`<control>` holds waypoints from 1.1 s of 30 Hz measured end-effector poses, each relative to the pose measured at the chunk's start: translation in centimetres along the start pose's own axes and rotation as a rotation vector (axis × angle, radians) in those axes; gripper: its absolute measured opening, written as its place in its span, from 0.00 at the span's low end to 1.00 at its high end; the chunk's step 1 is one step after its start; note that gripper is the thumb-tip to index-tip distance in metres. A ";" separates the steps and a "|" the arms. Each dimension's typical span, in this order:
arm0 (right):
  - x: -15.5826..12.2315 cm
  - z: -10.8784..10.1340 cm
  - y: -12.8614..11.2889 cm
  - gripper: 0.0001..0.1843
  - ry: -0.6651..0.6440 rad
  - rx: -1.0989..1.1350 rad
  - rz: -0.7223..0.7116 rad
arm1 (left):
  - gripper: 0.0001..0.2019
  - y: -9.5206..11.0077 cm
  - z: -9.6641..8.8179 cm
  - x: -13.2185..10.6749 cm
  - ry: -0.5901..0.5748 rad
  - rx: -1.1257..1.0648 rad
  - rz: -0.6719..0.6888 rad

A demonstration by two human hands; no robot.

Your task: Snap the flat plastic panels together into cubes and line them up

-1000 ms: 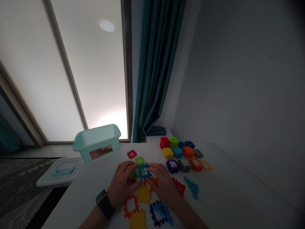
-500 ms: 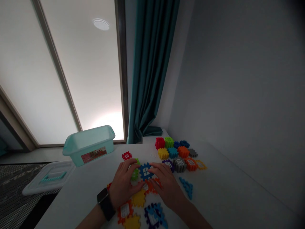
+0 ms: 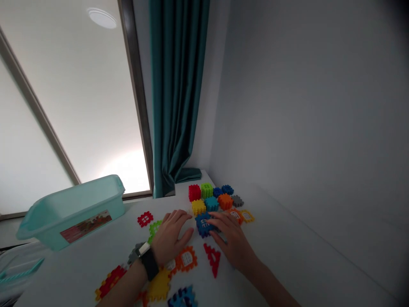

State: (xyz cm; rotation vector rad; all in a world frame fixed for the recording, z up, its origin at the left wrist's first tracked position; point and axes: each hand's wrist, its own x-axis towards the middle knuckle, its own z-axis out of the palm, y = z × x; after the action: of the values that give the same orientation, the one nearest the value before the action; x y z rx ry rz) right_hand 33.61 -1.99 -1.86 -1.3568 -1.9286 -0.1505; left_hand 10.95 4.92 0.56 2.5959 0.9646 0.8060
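My right hand (image 3: 232,241) reaches forward on the white table (image 3: 287,260), its fingertips closed round a blue toothed block (image 3: 203,224) that rests just in front of a cluster of coloured cubes. My left hand (image 3: 171,238), with a dark watch on the wrist, lies beside it with fingers stretched out and holds nothing; its fingertips stop just short of the blue block. A green piece (image 3: 154,227) lies at the left hand's outer side. An orange window piece (image 3: 185,259) and a red triangle (image 3: 213,258) lie between my wrists.
Red (image 3: 194,192), green (image 3: 206,190), yellow (image 3: 198,207), teal and orange (image 3: 225,201) cubes stand at the back by the wall. A pale green bin (image 3: 73,211) sits at the left, with a dark green curtain (image 3: 174,94) behind. Loose flat pieces lie along the near edge.
The view has swung right. The blue block has moved away from me toward the cube cluster in my right hand. My left hand has let go of it and flattened out.
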 end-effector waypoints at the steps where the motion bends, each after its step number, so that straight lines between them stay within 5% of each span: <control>1: 0.0 -0.2 0.7 0.13 0.008 -0.007 0.012 | 0.13 -0.3 0.5 0.4 -0.021 0.015 -0.012; 6: -0.1 -1.3 4.6 0.11 0.033 0.008 0.064 | 0.16 -2.6 3.6 0.7 -0.061 0.131 -0.100; 10: 0.0 -1.9 8.8 0.12 0.062 0.078 0.140 | 0.20 -4.5 5.2 0.0 -0.105 0.165 -0.031; 22: 2.6 -2.7 19.7 0.16 0.051 0.183 0.363 | 0.22 -4.8 5.2 -0.1 -0.181 0.208 -0.085; 33: 6.1 -0.7 24.2 0.17 -0.064 0.232 0.434 | 0.23 -4.7 5.3 0.1 -0.167 0.305 -0.040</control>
State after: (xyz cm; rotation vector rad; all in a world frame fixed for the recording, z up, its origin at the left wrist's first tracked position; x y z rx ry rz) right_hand 53.53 12.64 -5.08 -1.5945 -1.5979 0.3205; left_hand 11.62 8.30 -5.62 2.8304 1.1631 0.4512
